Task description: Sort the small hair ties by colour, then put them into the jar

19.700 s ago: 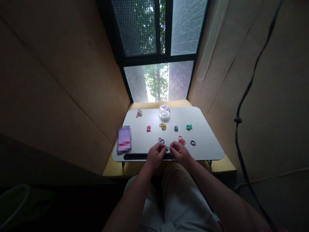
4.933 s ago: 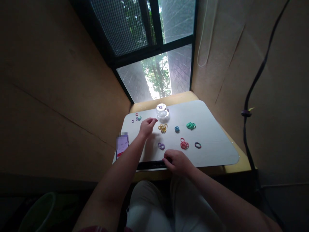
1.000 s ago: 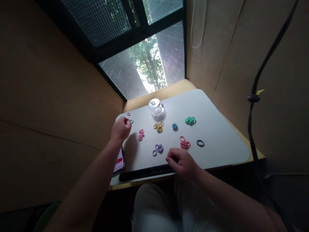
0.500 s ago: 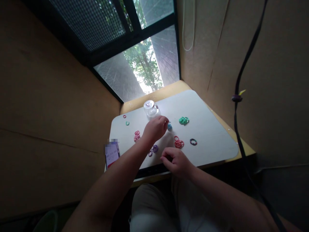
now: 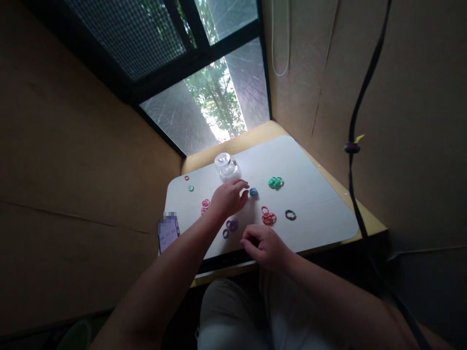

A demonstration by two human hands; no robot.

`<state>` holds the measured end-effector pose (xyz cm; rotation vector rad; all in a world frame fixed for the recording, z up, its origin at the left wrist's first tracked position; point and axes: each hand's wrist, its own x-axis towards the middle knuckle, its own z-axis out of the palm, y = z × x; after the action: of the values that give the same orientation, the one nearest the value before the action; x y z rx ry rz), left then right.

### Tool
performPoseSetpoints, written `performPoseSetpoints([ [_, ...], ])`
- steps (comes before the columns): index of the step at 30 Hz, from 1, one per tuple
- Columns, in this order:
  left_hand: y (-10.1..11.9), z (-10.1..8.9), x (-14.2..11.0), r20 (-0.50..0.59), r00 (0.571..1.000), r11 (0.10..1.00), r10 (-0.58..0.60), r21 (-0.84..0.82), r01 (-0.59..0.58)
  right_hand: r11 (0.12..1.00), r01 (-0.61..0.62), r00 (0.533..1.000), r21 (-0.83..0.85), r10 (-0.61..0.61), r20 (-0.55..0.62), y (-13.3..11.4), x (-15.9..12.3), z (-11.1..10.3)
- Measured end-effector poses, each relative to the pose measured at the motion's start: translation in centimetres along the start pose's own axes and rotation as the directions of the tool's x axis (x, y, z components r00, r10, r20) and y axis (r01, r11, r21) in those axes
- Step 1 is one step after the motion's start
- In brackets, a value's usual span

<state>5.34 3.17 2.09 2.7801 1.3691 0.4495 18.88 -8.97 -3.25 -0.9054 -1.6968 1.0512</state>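
My left hand (image 5: 229, 198) reaches over the middle of the white board, thumb and fingers parted with nothing visible between them. Just right of its fingertips lies a small heap of blue ring-shaped bands (image 5: 253, 192). My right hand (image 5: 266, 246) rests at the board's near edge, fingers curled in; anything inside them is hidden. Close by are red bands (image 5: 269, 217) and purple bands (image 5: 232, 225). Pink bands (image 5: 205, 206) are partly covered by my left hand. Green bands (image 5: 276, 183) lie farther right, and a dark multicoloured ring (image 5: 290, 215) sits alone.
A clear glass or plastic container (image 5: 228, 167) stands at the back of the white board (image 5: 314, 194). Single red (image 5: 187, 178) and green (image 5: 191, 188) bands lie at the far left. A phone (image 5: 169, 233) is at the left edge. A dark cord (image 5: 352, 180) hangs at right.
My left hand has drawn back slightly left from the blue bands, and its fingers have parted. My right hand stays curled in nearly the same place. The view has shifted slightly.
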Motion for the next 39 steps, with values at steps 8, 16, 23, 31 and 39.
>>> performPoseSetpoints([
  [8, -7.4, -3.0, -2.0, -0.083, 0.954, 0.957, -0.287, 0.024, 0.29, 1.0, -0.016, 1.0, -0.019, 0.016, 0.022, 0.4, -0.2, 0.1],
  [16, -17.7, -4.3, -6.0, -0.061, 0.692, 0.689, -0.72, 0.067, 0.722, 0.999, -0.008, 0.999, -0.049, 0.01, 0.047, 0.6, -0.3, 0.3],
  [23, -18.1, -2.8, -5.3, 0.044, 0.791, 0.78, -0.61, 0.212, 0.589, 0.998, -0.01, 0.998, -0.06, 0.013, 0.055, 0.8, -0.3, 0.2],
  [31, -17.1, -3.1, -5.5, 0.034, 0.748, 0.744, -0.662, 0.141, 0.653, 0.997, -0.006, 0.999, -0.076, 0.01, 0.049, 0.5, -0.1, 0.2],
  [39, -9.8, -3.7, -3.0, -0.031, 0.868, 0.867, -0.496, -0.068, 0.493, 0.998, 0.024, 1.0, -0.052, -0.023, 0.017, -0.7, -0.2, -0.8],
])
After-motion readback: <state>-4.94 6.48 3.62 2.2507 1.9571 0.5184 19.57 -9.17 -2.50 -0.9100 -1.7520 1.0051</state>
